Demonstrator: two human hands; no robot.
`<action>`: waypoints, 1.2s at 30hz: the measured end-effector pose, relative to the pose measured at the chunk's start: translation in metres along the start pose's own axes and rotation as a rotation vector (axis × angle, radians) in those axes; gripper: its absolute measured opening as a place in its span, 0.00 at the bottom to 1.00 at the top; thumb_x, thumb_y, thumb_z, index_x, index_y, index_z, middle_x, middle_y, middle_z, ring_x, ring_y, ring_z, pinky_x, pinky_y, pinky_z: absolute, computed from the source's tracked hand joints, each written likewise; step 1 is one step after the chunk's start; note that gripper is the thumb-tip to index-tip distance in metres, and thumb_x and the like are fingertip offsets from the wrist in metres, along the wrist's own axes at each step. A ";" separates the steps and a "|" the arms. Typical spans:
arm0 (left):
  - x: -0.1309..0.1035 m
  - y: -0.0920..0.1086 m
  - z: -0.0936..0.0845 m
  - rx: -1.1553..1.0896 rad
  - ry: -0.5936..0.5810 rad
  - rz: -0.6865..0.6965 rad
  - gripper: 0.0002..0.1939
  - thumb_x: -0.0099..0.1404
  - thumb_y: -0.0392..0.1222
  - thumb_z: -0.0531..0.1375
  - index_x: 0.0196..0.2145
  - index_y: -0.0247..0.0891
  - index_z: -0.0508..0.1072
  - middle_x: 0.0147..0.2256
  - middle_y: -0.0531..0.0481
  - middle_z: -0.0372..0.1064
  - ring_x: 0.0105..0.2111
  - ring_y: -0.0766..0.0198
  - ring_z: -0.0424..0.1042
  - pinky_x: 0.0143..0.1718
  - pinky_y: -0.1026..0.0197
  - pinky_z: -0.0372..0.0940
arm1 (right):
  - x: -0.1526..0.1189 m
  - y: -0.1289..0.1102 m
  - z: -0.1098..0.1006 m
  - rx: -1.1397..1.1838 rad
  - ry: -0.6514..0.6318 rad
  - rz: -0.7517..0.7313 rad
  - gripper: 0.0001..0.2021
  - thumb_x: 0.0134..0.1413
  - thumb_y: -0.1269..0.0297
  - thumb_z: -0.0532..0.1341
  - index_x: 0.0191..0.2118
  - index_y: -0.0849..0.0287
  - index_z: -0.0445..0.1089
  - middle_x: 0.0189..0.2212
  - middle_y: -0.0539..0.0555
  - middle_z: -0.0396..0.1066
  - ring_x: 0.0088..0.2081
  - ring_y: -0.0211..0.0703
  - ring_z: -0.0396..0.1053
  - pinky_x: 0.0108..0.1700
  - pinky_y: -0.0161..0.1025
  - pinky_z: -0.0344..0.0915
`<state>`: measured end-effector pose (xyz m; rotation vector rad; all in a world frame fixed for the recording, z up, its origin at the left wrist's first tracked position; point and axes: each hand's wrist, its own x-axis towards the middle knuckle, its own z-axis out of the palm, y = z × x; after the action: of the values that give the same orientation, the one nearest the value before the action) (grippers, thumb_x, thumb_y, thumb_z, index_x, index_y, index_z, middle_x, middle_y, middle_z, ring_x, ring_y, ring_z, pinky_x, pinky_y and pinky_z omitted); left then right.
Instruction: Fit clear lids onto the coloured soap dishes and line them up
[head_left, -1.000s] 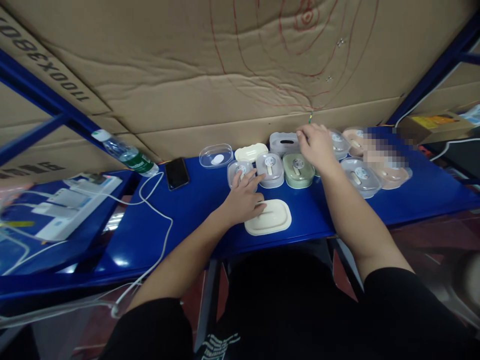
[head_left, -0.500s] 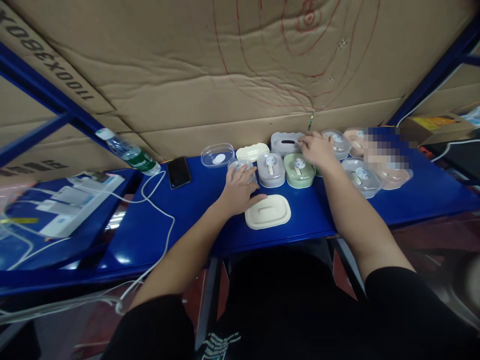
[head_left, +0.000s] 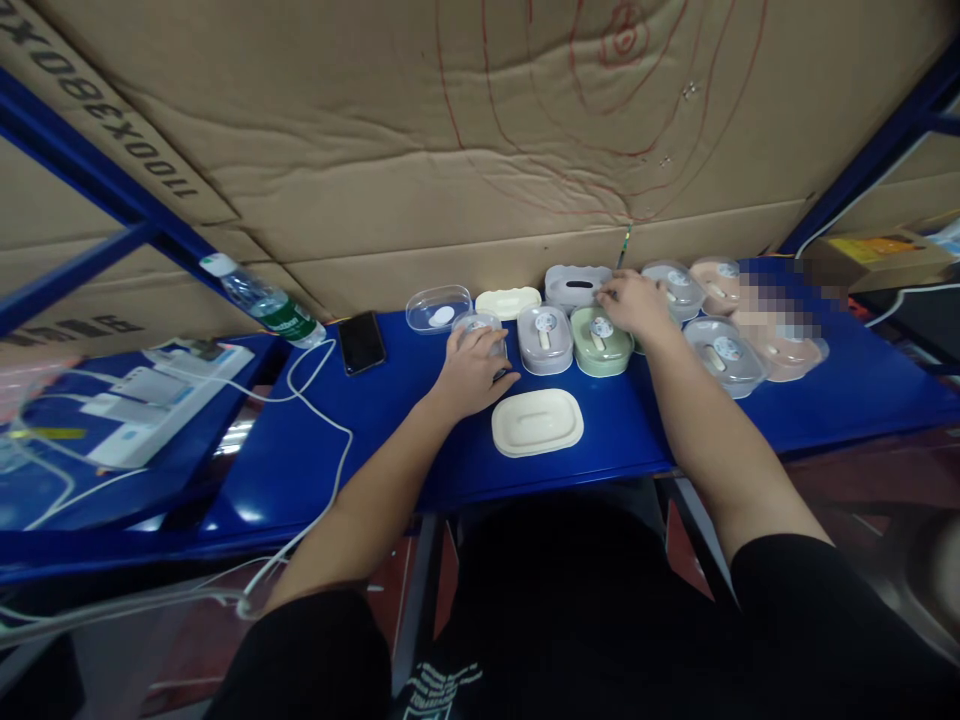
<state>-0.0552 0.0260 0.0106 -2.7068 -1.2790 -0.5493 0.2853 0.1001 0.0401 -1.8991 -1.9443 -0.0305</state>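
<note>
My left hand (head_left: 472, 370) is curled over a clear plastic box (head_left: 480, 324), which it partly hides. At the right end of a grey wavy-rimmed tray (head_left: 571, 287) with a dark slot, the curled fingers of my right hand (head_left: 636, 300) grip its edge. Just in front of that hand stands a green box (head_left: 603, 350) under a clear lid with a round label. A similar grey lidded box (head_left: 545, 342) is between my hands. Flat before them lies a cream oval lid (head_left: 537, 423). Behind are a cream wavy tray (head_left: 508, 303) and a clear cover (head_left: 439, 309) with a white sticker.
More lidded boxes, grey (head_left: 724, 358) and pink (head_left: 795, 357), stand on the right, partly blurred. To the left are a phone (head_left: 361, 343), a water bottle (head_left: 266, 305), a power strip (head_left: 172, 405) and a loose white cable (head_left: 341, 450). A cardboard wall (head_left: 360, 170) rises behind the table.
My left hand's fingers have drawn closer together around the clear box, and its thumb has moved off the cream lid. My right hand has hardly moved at the grey tray.
</note>
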 end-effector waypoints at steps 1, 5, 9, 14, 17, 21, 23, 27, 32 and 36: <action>0.000 0.000 0.000 -0.002 0.002 -0.005 0.13 0.76 0.53 0.67 0.42 0.45 0.89 0.70 0.40 0.74 0.71 0.35 0.69 0.75 0.20 0.52 | 0.000 0.000 0.001 0.007 0.009 -0.004 0.15 0.70 0.60 0.62 0.51 0.55 0.86 0.65 0.69 0.77 0.61 0.74 0.73 0.65 0.77 0.64; 0.000 0.001 -0.001 -0.020 -0.003 -0.027 0.12 0.75 0.52 0.67 0.46 0.45 0.88 0.71 0.40 0.73 0.72 0.36 0.68 0.77 0.20 0.50 | 0.001 0.001 0.001 0.054 0.053 -0.022 0.16 0.72 0.63 0.58 0.51 0.57 0.83 0.62 0.69 0.79 0.59 0.69 0.74 0.63 0.66 0.68; 0.000 0.001 -0.001 -0.035 -0.006 -0.036 0.14 0.75 0.52 0.67 0.49 0.45 0.88 0.71 0.40 0.72 0.72 0.34 0.67 0.77 0.20 0.48 | 0.003 -0.003 -0.006 0.158 0.154 -0.080 0.20 0.75 0.64 0.51 0.54 0.59 0.80 0.61 0.70 0.78 0.62 0.64 0.73 0.66 0.58 0.67; -0.001 -0.001 0.001 -0.017 0.033 -0.055 0.13 0.75 0.53 0.68 0.48 0.45 0.88 0.69 0.42 0.74 0.72 0.35 0.67 0.77 0.21 0.48 | 0.000 -0.014 -0.015 0.222 0.329 -0.073 0.25 0.80 0.60 0.43 0.60 0.56 0.76 0.63 0.68 0.77 0.66 0.65 0.70 0.68 0.64 0.62; -0.002 -0.003 0.003 -0.015 0.048 -0.063 0.14 0.75 0.55 0.67 0.48 0.46 0.87 0.68 0.42 0.75 0.72 0.35 0.67 0.77 0.21 0.48 | -0.006 -0.023 -0.018 0.268 0.398 -0.068 0.32 0.83 0.55 0.35 0.62 0.57 0.75 0.58 0.68 0.78 0.61 0.65 0.73 0.65 0.65 0.65; -0.002 -0.003 0.002 -0.027 0.102 -0.091 0.27 0.75 0.60 0.67 0.64 0.44 0.79 0.73 0.36 0.69 0.74 0.33 0.65 0.78 0.24 0.48 | -0.015 -0.033 -0.024 0.420 0.535 -0.076 0.38 0.82 0.44 0.33 0.56 0.57 0.77 0.46 0.65 0.78 0.52 0.62 0.76 0.58 0.61 0.70; -0.001 -0.002 -0.001 -0.042 0.186 -0.109 0.41 0.72 0.66 0.68 0.73 0.42 0.69 0.77 0.31 0.62 0.77 0.29 0.60 0.78 0.25 0.48 | -0.021 -0.040 -0.028 0.514 0.582 -0.118 0.38 0.81 0.37 0.36 0.49 0.55 0.78 0.41 0.62 0.77 0.47 0.60 0.76 0.54 0.58 0.71; -0.004 0.009 -0.014 -0.045 0.324 -0.117 0.60 0.62 0.81 0.70 0.78 0.45 0.58 0.80 0.29 0.52 0.82 0.23 0.46 0.78 0.24 0.43 | -0.037 -0.064 -0.035 0.655 0.421 -0.206 0.36 0.76 0.27 0.45 0.37 0.51 0.75 0.30 0.55 0.71 0.38 0.53 0.72 0.44 0.51 0.70; -0.015 0.034 -0.031 -0.007 0.225 -0.040 0.49 0.67 0.76 0.69 0.75 0.53 0.63 0.79 0.38 0.58 0.80 0.24 0.50 0.78 0.23 0.42 | -0.055 -0.093 -0.039 0.820 0.080 -0.281 0.37 0.67 0.20 0.55 0.31 0.53 0.69 0.28 0.52 0.71 0.34 0.46 0.68 0.38 0.45 0.65; -0.015 0.035 -0.035 -0.026 0.163 0.080 0.48 0.70 0.70 0.68 0.78 0.48 0.62 0.74 0.37 0.66 0.74 0.31 0.65 0.77 0.30 0.50 | -0.052 -0.090 -0.043 0.827 -0.137 -0.343 0.33 0.64 0.23 0.62 0.35 0.54 0.74 0.32 0.52 0.76 0.35 0.46 0.70 0.38 0.43 0.63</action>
<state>-0.0464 -0.0158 0.0404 -2.6561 -1.1260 -0.7642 0.2101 0.0312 0.0879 -1.0437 -1.9112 0.7030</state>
